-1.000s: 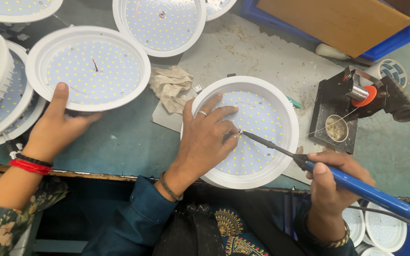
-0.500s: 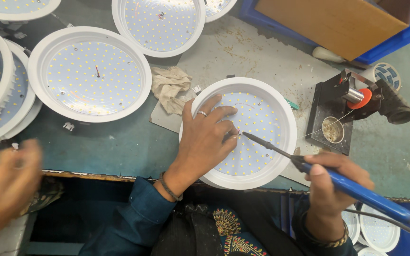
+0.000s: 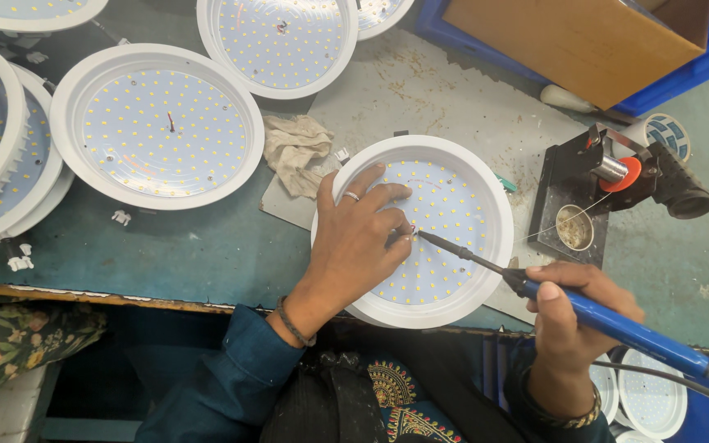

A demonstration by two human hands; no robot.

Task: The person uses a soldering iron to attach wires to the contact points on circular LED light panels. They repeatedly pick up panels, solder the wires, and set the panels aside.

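Left hand point(image 3: 354, 238) pressing flat, fingers spread, on the round LED panel point(image 3: 445, 238) at the tabletop's point(image 3: 207, 246) near edge; right hand point(image 3: 572, 320) gripping the blue soldering iron point(image 3: 609, 324), tip touching a point mid-panel. Joint seemingly underway. Solder stand point(image 3: 572, 205) sitting right; more panels point(image 3: 157, 123) waiting left.

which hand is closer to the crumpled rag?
Left. The left hand rests on the round LED panel just right of the rag; the right hand holds the soldering iron, farther right.
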